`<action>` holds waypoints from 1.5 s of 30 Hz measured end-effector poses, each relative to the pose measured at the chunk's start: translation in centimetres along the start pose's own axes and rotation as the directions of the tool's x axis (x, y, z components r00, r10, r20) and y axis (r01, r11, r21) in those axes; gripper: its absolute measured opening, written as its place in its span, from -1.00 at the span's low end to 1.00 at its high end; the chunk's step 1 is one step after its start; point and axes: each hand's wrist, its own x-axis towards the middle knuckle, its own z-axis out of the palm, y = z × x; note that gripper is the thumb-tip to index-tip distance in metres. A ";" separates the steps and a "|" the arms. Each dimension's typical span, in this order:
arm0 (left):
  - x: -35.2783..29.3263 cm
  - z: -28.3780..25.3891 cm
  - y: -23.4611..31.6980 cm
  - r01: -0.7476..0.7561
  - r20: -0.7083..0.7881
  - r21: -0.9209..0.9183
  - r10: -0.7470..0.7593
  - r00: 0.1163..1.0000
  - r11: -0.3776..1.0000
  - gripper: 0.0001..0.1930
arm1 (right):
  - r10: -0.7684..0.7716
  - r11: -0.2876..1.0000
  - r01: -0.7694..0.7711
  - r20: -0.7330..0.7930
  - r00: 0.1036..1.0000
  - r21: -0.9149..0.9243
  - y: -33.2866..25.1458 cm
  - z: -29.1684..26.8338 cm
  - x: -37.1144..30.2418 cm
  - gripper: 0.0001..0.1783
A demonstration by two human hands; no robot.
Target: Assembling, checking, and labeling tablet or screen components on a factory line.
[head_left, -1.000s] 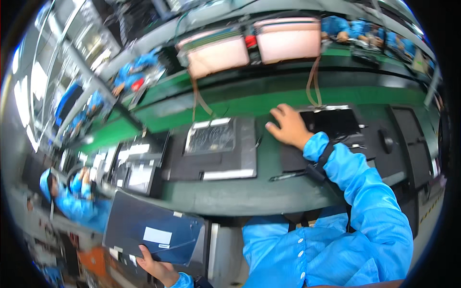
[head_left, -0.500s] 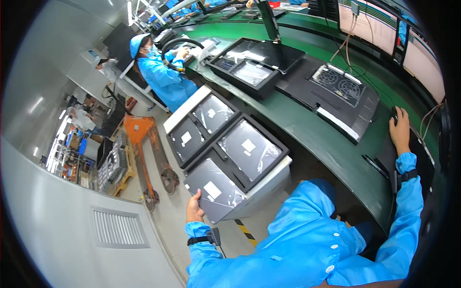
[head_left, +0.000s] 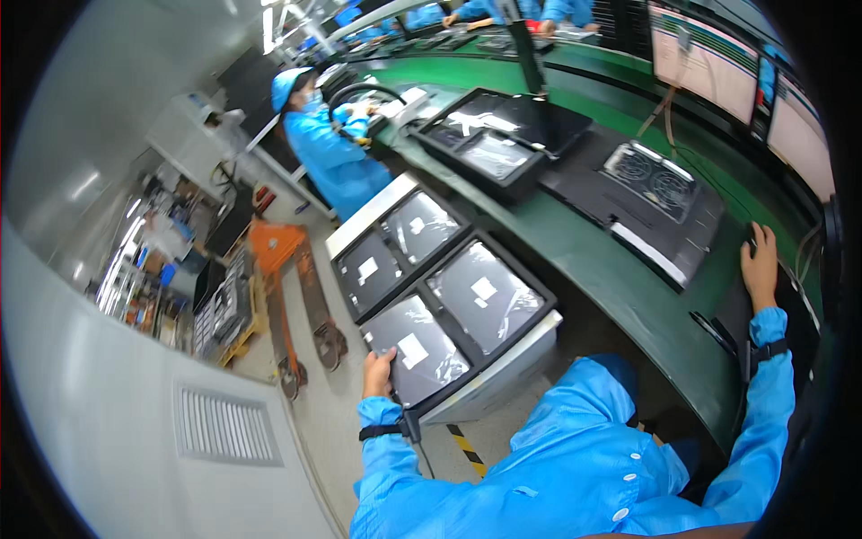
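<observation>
Beside the bench, a black tray (head_left: pixel 446 296) with compartments sits on a white box-like stack (head_left: pixel 512 364). Its compartments hold flat dark panels in clear film, each with white labels. My left hand (head_left: pixel 378 373) is closed at the near-left edge of the nearest film-wrapped panel (head_left: pixel 433 359), which lies in its compartment. The thumb is over the panel's edge; the fingers beneath are partly hidden. At far right on the bench, my right hand (head_left: pixel 760 265) curls over a small black computer mouse (head_left: pixel 752 239), mostly hidden under the fingers.
On the green bench (head_left: pixel 620 296) stand a black device with two round grilles (head_left: pixel 660 180) and another black tray (head_left: pixel 480 135). Monitors (head_left: pixel 705 58) line the right. A co-worker in blue (head_left: pixel 328 148) stands beyond the stack; an orange pallet jack (head_left: pixel 287 247) is left.
The near panel, earlier tilted over the tray's rim in my left hand, now lies down inside its compartment. My left hand stays at its edge. The whole view has shifted slightly.
</observation>
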 end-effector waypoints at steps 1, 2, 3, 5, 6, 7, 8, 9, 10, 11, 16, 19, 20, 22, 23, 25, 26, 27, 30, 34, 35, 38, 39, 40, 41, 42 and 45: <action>1.7 -1.6 -1.6 -0.100 0.037 0.145 0.095 0.995 0.984 -0.49 | -0.014 1.000 0.013 -0.002 1.000 -0.016 -2.7 -1.6 0.1 -0.45; 2.6 -2.0 -3.0 -0.206 -0.139 0.560 0.336 0.932 0.802 -0.37 | -0.047 0.999 0.047 -0.017 0.999 0.008 -4.9 -2.7 0.0 -0.47; -0.5 -1.0 0.2 -0.468 0.118 0.673 0.541 0.832 0.573 -0.26 | -0.063 0.998 0.063 -0.051 0.997 -0.018 -7.5 -3.7 -0.2 -0.51; -3.1 -0.1 1.0 -0.262 0.121 0.963 0.751 0.650 0.071 -0.14 | -0.089 0.996 0.091 -0.110 0.990 0.016 -9.4 -3.4 0.3 -0.55; -4.9 1.1 2.1 -0.255 0.085 0.965 0.850 0.520 0.060 -0.32 | -0.088 0.994 0.094 -0.103 0.991 0.060 -10.2 -3.7 0.6 -0.56; -6.7 3.3 3.8 -0.400 0.118 0.914 0.894 0.433 0.074 -0.50 | -0.108 0.992 0.116 -0.148 0.983 0.042 -9.9 -3.1 0.5 -0.55; -8.5 5.0 4.6 -0.509 0.107 0.856 0.929 0.353 0.095 -0.67 | -0.059 0.994 0.069 -0.116 0.991 0.088 -10.4 -2.6 0.6 -0.55; -9.3 7.2 4.9 -0.650 0.189 0.745 0.888 0.420 0.148 -0.61 | -0.040 0.995 0.051 -0.121 0.992 0.090 -10.4 -2.5 0.5 -0.55; -10.3 9.3 4.7 -0.753 0.281 0.624 0.838 0.467 0.210 -0.55 | -0.027 0.994 0.040 -0.123 0.992 0.104 -10.1 -2.5 0.3 -0.55; -12.5 12.6 4.7 -0.825 0.288 0.365 0.790 0.541 0.432 -0.48 | -0.017 0.996 0.028 -0.120 0.993 0.089 -9.9 -2.4 0.2 -0.55; -17.1 23.6 3.2 -0.954 0.609 0.158 0.735 0.298 0.255 -0.59 | 0.028 0.998 -0.021 -0.105 0.994 0.067 -8.8 -2.8 -0.3 -0.53; -18.9 28.3 4.4 -0.969 0.709 -0.005 0.684 0.170 0.246 -0.61 | 0.036 0.996 -0.029 -0.086 0.996 0.081 -8.9 -2.4 -0.3 -0.52; -19.0 30.0 4.7 -0.980 0.721 -0.070 0.689 0.079 0.186 -0.62 | 0.042 0.996 -0.036 -0.080 0.996 0.078 -8.7 -2.5 -0.4 -0.52; -19.3 32.5 5.4 -0.983 0.725 -0.135 0.689 -0.013 0.123 -0.63 | 0.054 0.995 -0.048 -0.068 0.996 0.085 -8.8 -2.6 -0.4 -0.51; -19.8 33.6 5.7 -0.974 0.740 -0.170 0.672 -0.029 0.146 -0.63 | 0.060 0.995 -0.055 -0.056 0.997 0.085 -8.6 -2.8 -0.5 -0.51; -20.6 35.4 6.1 -0.961 0.749 -0.227 0.659 -0.068 0.158 -0.63 | 0.067 0.994 -0.062 -0.047 0.997 0.088 -8.8 -2.9 -0.4 -0.51; -20.6 36.0 5.7 -0.961 0.750 -0.229 0.657 -0.072 0.155 -0.63 | 0.064 0.994 -0.060 -0.041 0.997 0.088 -9.1 -3.0 -0.3 -0.51; -20.6 36.6 5.3 -0.957 0.748 -0.245 0.659 -0.086 0.153 -0.61 | 0.061 0.994 -0.057 -0.035 0.998 0.089 -9.4 -3.0 -0.2 -0.50; -20.6 37.8 4.5 -0.964 0.769 -0.246 0.625 -0.134 0.096 -0.53 | 0.066 0.995 -0.064 -0.023 0.998 0.080 -9.0 -2.5 -0.5 -0.50; -20.5 37.1 4.3 -0.987 0.784 -0.154 0.614 -0.094 0.045 -0.42 | 0.049 0.996 -0.044 -0.059 0.997 0.078 -9.1 -2.5 -0.5 -0.50; -20.5 37.1 4.2 -0.992 0.782 -0.122 0.617 -0.084 0.019 -0.40 | 0.057 0.996 -0.054 -0.037 0.998 0.077 -9.3 -2.9 -0.4 -0.47; -20.5 37.1 4.3 -0.997 0.788 -0.082 0.611 -0.068 -0.005 -0.37 | 0.006 0.996 0.015 -0.225 0.974 0.092 -9.8 -3.1 0.0 -0.44; -20.5 37.3 4.3 -0.996 0.783 -0.076 0.615 -0.094 -0.055 -0.36 | 0.013 0.996 0.007 -0.218 0.976 0.089 -10.0 -3.7 0.3 -0.44; -20.5 37.4 4.2 -0.992 0.778 -0.072 0.616 -0.122 -0.106 -0.36 | -0.030 0.985 0.076 -0.281 0.959 0.154 -10.1 -4.5 0.5 -0.45; -20.5 37.7 4.2 -0.990 0.790 -0.085 0.597 -0.136 -0.113 -0.34 | -0.062 0.967 0.143 -0.347 0.936 0.212 -10.4 -5.6 0.5 -0.46; -20.4 37.8 4.3 -0.988 0.799 -0.101 0.582 -0.148 -0.114 -0.34 | -0.068 0.944 0.169 -0.334 0.940 0.284 -11.1 -6.8 0.1 -0.51; -20.3 38.7 4.6 -0.985 0.838 -0.160 0.517 -0.174 -0.071 -0.32 | -0.161 0.852 0.223 -0.168 0.973 0.475 -12.9 -11.6 -3.7 -0.61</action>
